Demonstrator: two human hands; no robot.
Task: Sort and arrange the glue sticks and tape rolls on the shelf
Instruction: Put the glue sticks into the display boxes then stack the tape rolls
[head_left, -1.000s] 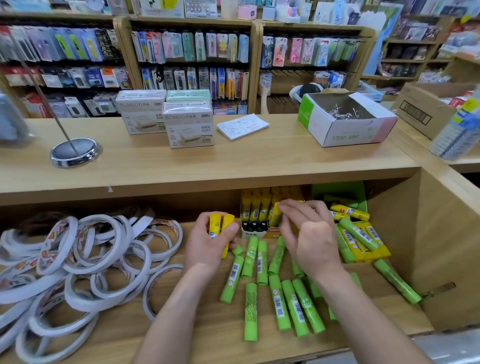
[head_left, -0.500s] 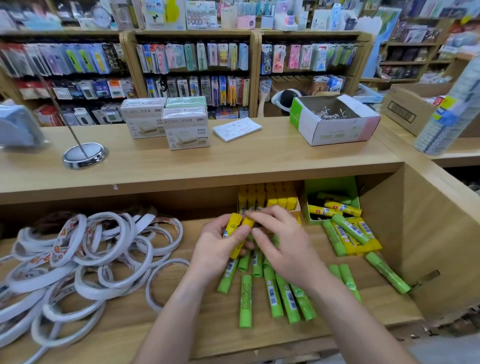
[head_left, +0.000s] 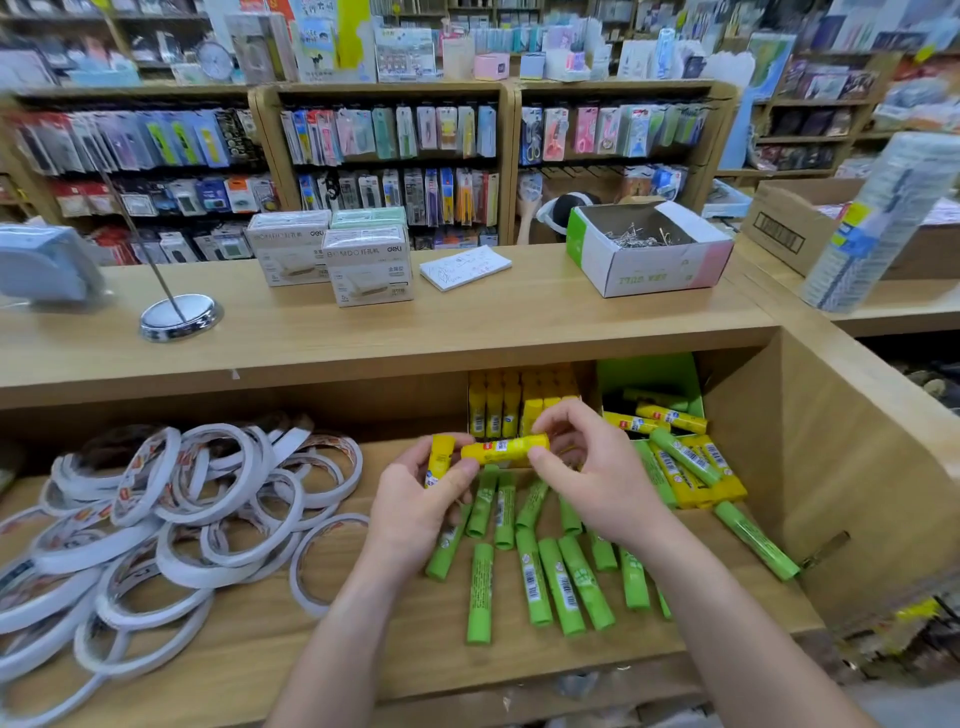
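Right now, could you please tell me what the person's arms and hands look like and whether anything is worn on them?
Both the left hand and the right hand are bare: no gloves, rings or watch show. The left forearm and right forearm are bare too, with no sleeve in view.

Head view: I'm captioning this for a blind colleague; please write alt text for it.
The left hand grips a yellow glue stick roughly upright while the right hand pinches a second yellow stick held level, above a wooden shelf. Loose green glue sticks lie beneath the hands, with white tape rolls piled to the left.
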